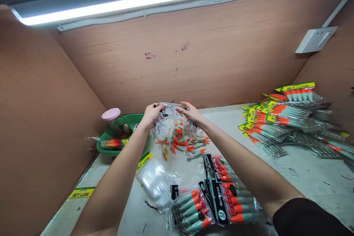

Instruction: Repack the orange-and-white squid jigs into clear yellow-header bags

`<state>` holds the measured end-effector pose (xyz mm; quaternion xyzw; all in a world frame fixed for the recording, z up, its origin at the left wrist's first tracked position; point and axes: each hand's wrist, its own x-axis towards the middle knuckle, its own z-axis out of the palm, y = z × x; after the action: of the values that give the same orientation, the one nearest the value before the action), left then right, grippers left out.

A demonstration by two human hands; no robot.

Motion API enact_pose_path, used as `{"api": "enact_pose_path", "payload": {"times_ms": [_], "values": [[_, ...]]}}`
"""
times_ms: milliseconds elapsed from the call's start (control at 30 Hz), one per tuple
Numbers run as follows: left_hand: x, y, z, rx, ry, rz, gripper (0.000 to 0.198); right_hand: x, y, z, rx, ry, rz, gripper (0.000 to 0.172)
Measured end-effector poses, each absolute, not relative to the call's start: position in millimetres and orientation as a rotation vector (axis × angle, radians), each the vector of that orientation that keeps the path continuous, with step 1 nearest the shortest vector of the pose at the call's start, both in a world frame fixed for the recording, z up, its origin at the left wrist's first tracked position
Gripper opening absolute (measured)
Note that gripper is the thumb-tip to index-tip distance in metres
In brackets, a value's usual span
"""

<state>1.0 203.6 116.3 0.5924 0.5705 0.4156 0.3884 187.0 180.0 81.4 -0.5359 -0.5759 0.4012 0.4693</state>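
Note:
A clear plastic bag [169,112] is stretched between my two hands near the back of the table. My left hand [152,115] pinches its left side, and my right hand [191,113] grips the right side with fingers bent. Right below the bag lies a loose pile of orange and pale green fishing lures [184,143]. Whether some of them are inside the bag I cannot tell. Closer to me are a stack of clear BCT LURE bags [155,179] and several packs of lures with black cards [221,197].
A green basket [132,119] at the left holds a pink-lidded jar [111,114] and packed lures. Many filled BCT LURE packs [284,118] are heaped at the right. One yellow-green header card [82,193] lies front left. Wooden panels [177,62] enclose the table under a strip light.

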Motion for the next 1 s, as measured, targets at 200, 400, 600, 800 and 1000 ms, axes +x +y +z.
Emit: {"api": "enact_pose_path", "payload": {"times_ms": [200,400,600,800,1000], "values": [[-5.1,185.3,115.0,1.414,1.233,1.071,0.027,176.0,174.6,74.6,-1.183,-1.442,1.227,0.020],[-42.9,156.8,105.2,1.444,1.145,0.950,0.075,168.9,171.7,61.8,-1.128,-1.266,1.341,0.023],[-80.7,117.2,78.9,1.521,1.184,0.653,0.077,156.8,164.3,57.9,-1.045,-1.118,1.487,0.024],[-74.5,89.9,60.7,1.597,1.272,0.591,0.093,141.8,156.0,75.2,-0.892,-0.963,1.558,0.020],[-81.9,88.7,52.0,1.543,1.505,0.690,0.063,147.8,121.1,111.7,-0.772,-0.884,1.600,0.033]]}}
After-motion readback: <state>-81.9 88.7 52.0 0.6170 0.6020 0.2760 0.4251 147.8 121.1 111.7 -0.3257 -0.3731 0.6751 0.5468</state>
